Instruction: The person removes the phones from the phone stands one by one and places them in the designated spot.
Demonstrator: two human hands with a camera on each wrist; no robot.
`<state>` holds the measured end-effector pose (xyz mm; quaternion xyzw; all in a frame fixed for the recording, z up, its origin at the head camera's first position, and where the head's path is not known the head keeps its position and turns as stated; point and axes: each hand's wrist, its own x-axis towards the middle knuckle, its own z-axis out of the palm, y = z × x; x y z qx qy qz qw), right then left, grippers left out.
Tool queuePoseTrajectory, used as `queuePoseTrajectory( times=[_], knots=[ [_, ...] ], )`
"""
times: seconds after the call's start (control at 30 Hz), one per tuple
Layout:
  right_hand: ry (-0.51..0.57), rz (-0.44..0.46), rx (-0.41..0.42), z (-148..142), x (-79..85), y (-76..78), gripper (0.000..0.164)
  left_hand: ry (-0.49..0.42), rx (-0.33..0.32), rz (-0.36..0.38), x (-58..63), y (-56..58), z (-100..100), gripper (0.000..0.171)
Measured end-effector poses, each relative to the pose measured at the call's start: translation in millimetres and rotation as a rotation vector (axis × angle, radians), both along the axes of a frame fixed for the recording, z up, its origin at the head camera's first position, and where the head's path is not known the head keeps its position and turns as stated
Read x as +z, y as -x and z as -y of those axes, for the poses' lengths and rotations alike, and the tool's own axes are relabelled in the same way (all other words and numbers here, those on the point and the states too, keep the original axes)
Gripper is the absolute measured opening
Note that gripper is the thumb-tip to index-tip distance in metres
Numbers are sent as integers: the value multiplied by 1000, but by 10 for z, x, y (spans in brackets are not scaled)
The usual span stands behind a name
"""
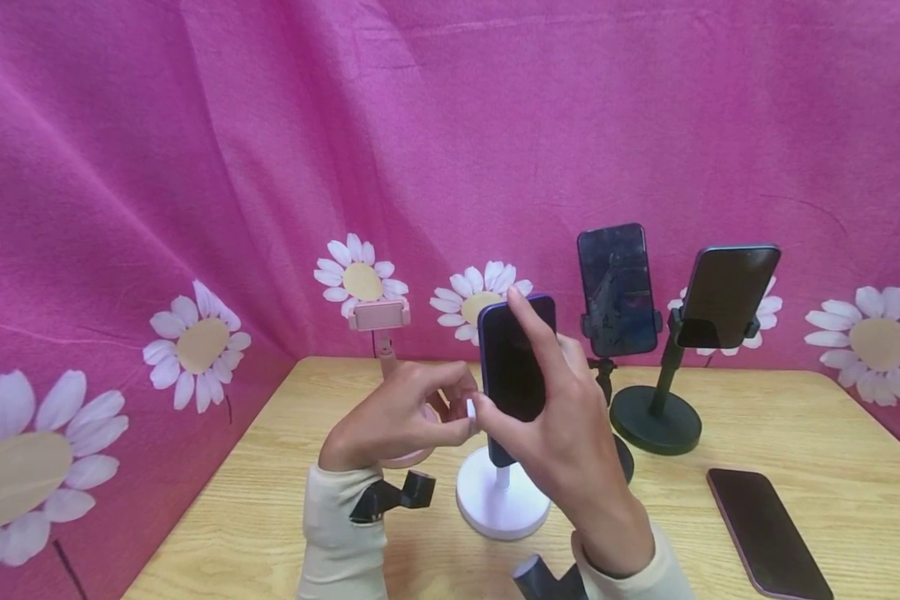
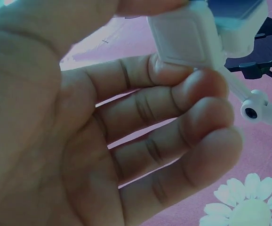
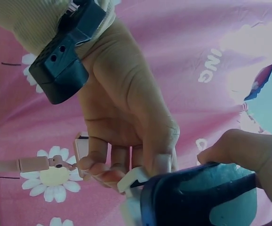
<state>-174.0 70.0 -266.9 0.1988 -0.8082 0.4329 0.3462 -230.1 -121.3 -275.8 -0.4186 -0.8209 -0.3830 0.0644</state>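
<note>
In the head view a dark phone (image 1: 508, 362) with a blue edge stands upright at a white phone stand, whose round base (image 1: 502, 510) rests on the table. My right hand (image 1: 573, 417) grips this phone, its index finger across the upper part and its thumb at the left edge. Beside it, my left hand (image 1: 408, 417) pinches the stand's white clamp (image 2: 185, 37) between thumb and index finger. The other left fingers are bent below the clamp in the left wrist view. In the right wrist view the clamp (image 3: 132, 180) sits at the phone's edge.
A pink phone stand (image 1: 378, 315) is behind my left hand. Two black-clamped stands at the right hold phones (image 1: 618, 287) (image 1: 729, 296). Another phone (image 1: 768, 533) lies flat on the wooden table (image 1: 270, 483). A pink daisy-printed cloth (image 1: 450, 150) hangs behind.
</note>
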Motion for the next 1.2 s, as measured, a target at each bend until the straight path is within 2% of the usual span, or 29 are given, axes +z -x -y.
queuePoseTrajectory(
  times=[0.47,0.8,1.0,1.2],
  knots=[
    [-16,30,-11,-39,36,-47,96,52,74,-85,61,-106,-82,17],
    [-34,29,-70,-60,62,-105,95,49,104,-143,69,-118,-116,17],
    [-47,41,-71,-53,91,-161,94,46,108,-99,84,-137,-116,16],
    [-76,0,-58,-46,86,-171,94,51,119,-71,84,-144,-117,18]
  ],
)
